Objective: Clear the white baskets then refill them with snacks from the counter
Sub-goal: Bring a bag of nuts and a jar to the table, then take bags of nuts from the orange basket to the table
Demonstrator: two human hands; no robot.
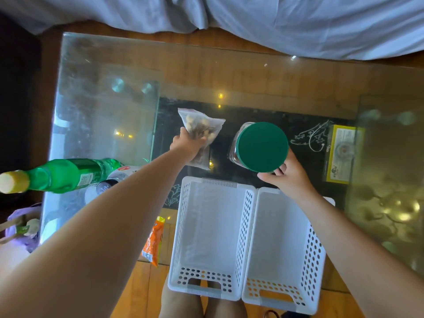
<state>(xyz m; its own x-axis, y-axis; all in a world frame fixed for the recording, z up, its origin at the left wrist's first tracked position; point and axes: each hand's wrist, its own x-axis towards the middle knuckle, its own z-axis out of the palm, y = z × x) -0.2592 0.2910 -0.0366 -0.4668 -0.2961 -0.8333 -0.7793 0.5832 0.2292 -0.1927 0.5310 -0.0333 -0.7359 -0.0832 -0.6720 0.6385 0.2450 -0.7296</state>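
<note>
Two white perforated baskets stand side by side at the near edge of the glass table, the left basket (183, 237) and the right basket (314, 255); nothing lies in either. My left hand (185, 145) grips a clear bag of mixed nuts (202, 131) just beyond the left basket. My right hand (286, 177) holds a clear jar with a green lid (262, 146) above the far end of the right basket.
A green bottle with a yellow cap (62, 174) and other bottles stand at the left. An orange snack packet (153, 241) lies left of the baskets. A yellow-edged flat packet (341, 152) lies at the right. Grey cloth (298, 21) lies beyond the glass table (96, 106).
</note>
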